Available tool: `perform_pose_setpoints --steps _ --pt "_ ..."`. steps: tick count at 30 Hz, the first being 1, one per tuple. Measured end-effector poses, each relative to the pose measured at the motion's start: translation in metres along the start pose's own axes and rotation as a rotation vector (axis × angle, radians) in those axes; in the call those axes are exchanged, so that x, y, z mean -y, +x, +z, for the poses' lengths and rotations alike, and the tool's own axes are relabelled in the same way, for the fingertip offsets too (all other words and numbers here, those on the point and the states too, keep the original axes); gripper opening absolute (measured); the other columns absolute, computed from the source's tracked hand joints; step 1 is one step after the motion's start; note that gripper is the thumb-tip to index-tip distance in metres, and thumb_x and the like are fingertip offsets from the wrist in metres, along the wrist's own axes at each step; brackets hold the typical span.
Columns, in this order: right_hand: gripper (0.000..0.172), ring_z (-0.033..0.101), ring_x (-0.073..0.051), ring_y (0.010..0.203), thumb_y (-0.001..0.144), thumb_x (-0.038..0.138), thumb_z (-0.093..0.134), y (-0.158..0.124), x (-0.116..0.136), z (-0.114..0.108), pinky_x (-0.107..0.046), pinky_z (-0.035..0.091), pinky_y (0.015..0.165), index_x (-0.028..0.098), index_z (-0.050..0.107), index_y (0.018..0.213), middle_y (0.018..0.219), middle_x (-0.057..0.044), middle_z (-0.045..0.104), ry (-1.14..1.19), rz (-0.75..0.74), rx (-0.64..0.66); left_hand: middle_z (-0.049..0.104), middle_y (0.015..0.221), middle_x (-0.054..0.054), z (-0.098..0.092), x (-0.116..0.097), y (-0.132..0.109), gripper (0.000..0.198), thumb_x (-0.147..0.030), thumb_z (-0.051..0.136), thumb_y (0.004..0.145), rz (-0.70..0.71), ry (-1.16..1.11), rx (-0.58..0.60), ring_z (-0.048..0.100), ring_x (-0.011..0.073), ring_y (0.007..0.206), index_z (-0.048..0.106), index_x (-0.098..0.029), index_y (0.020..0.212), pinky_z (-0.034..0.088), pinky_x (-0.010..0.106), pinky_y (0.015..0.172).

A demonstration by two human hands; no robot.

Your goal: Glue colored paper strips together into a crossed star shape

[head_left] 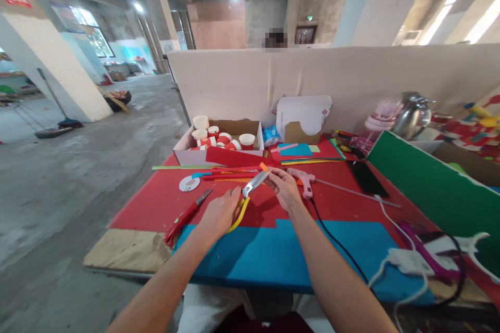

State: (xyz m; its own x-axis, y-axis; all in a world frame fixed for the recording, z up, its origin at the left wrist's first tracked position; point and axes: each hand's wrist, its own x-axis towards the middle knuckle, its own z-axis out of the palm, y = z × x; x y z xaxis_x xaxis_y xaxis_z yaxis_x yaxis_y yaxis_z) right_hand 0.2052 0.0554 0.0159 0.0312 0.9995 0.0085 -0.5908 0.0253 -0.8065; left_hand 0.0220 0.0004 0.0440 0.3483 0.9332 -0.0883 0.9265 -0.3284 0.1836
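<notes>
My left hand (223, 210) is closed round the yellow handles of a pair of scissors (255, 183), whose metal blades point up and to the right. At the blade tips is a small orange piece (264, 167). My right hand (284, 187) pinches beside the tips, its fingers at the lower edge of the orange piece. A pink glue gun (307, 181) lies just right of my right hand. To the left of my left hand rests a red-handled knife (187, 217), with a round white disc (189, 183) beyond it.
Behind the hands stands a box (179, 156) of paper cups. Coloured sheets (297, 150) lie right of it. A phone (367, 179), a green board (429, 192), cables and a power strip (410, 261) occupy the right side. A white partition (234, 83) rises behind.
</notes>
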Motion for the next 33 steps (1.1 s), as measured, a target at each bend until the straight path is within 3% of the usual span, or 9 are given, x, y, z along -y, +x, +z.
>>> perform_pose_setpoints --steps 22,33 --pt "0.021 0.065 -0.012 0.065 0.054 0.02 0.079 0.0029 -0.002 -0.0054 -0.027 0.054 0.072 0.017 0.067 0.071 0.07 0.0 0.07 0.003 0.065 0.007 0.056 0.111 0.014 0.0039 -0.0005 0.001 0.032 -0.023 0.033 0.088 -0.045 0.036 0.001 0.061 0.0222 0.093 0.035 -0.018 0.12 0.045 0.028 0.07" --pt "0.021 0.064 -0.011 0.061 0.052 0.019 0.079 0.0035 -0.0028 -0.0051 -0.025 0.055 0.068 0.016 0.066 0.068 0.066 0.001 0.069 -0.028 0.084 -0.031 0.06 0.103 0.013 0.0051 -0.0006 -0.0002 0.027 -0.027 0.033 0.089 -0.03 -0.065 -0.012 0.063 0.0233 0.088 0.04 -0.018 0.113 0.043 0.027 0.066"
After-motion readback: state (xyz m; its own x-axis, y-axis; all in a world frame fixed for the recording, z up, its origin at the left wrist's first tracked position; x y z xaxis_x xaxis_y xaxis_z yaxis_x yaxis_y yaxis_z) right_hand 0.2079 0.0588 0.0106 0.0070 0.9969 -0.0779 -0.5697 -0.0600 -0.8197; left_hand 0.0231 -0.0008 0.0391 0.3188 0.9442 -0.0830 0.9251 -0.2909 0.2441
